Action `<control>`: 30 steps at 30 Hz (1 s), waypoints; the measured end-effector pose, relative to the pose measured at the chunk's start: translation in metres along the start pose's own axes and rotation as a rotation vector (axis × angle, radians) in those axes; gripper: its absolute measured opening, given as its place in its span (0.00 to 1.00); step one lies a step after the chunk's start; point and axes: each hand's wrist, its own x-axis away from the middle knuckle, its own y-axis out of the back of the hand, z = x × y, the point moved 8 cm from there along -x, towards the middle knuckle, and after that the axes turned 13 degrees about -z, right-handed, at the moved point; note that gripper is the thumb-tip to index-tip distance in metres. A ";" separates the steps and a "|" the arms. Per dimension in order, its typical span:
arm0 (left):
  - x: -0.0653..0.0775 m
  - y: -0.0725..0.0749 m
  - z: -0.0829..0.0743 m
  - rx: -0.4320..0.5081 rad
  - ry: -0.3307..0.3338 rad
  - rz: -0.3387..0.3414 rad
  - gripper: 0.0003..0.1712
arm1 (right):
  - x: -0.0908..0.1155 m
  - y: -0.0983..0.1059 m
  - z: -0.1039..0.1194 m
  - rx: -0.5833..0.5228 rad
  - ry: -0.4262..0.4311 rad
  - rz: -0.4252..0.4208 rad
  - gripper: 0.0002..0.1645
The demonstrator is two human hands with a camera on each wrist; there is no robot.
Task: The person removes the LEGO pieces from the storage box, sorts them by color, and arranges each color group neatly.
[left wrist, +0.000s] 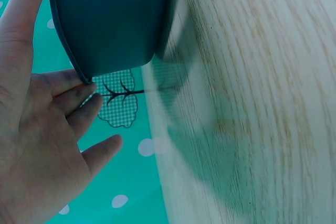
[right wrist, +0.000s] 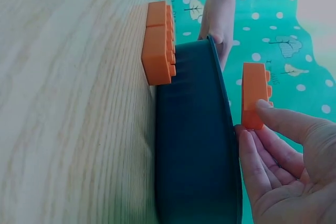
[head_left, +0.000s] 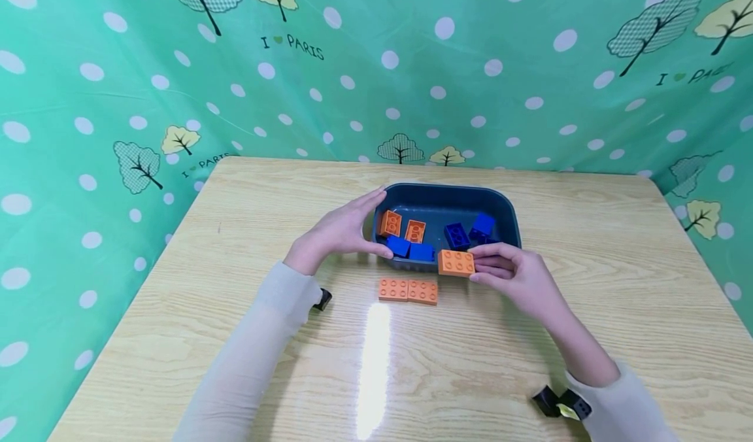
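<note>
Right hand [head_left: 522, 278] pinches an orange brick [head_left: 453, 265] at its fingertips, above the near rim of the bin [head_left: 438, 217]! Left hand [head_left: 341, 230], spread wide, touches its end (blue bricks [head_left: 421, 252] just right of the thumb); two more orange bricks [head_left: 393, 289] lie between the hands, nearer the person.

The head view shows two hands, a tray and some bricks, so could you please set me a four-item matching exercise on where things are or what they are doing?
Column one
1. Left hand
2. Right hand
3. Blue bricks
4. End-to-end pair of orange bricks

Column two
A. Inside the tray
B. On the table, at the near side of the tray
C. Pinching a single orange brick
D. Touching the left end of the tray

Right pairs: 1-D, 2-C, 3-A, 4-B
</note>
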 end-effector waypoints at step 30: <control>0.000 -0.001 0.002 0.011 0.002 0.002 0.74 | 0.024 -0.015 -0.021 0.057 -0.028 0.090 0.20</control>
